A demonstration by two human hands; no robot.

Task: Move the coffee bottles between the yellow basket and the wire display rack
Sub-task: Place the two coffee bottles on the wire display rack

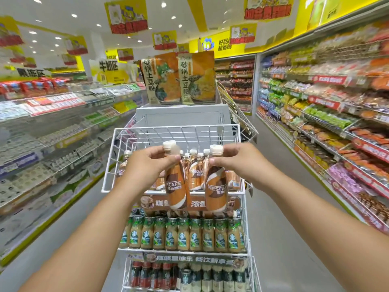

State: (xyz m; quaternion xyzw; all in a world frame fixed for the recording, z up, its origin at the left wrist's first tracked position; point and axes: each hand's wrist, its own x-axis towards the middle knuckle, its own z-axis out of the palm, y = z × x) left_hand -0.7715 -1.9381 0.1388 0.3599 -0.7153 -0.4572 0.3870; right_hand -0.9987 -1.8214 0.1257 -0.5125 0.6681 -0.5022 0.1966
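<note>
Wire display rack (240, 144): white, several tiers, standing in a shop aisle; all places below are given relative to it.

Top tier of the rack: an open wire bin holding a cluster of upright Nescafé coffee bottles (194, 167) with pale caps, gathered toward its middle and back.

Left hand (147, 163): raised in front of the top tier, fingers curled round the neck and shoulder of a Nescafé bottle (175, 186). The bottle hangs upright before the tier's front rail, brown and orange label facing the camera; its cap is blurred.

Right hand (235, 159): raised in front of the top tier, to the right of the left hand, fingers pinching the neck of a second Nescafé bottle (216, 186), which hangs upright just beside the first, apart from it.

Front rail of the top tier: a brown coffee banner strip (160, 203), partly hidden behind the two held bottles.

Second tier of the rack: a full row of Starbucks bottles (183, 234) with green-marked labels, standing shoulder to shoulder.

Third tier: darker bottles (151, 275) at left, paler ones at right; labels too blurred to read.

Above and behind the rack: two large orange snack bags (179, 79) standing on a grey case.

Either side of the rack: long store shelves (328, 106) stocked with packaged goods.
</note>
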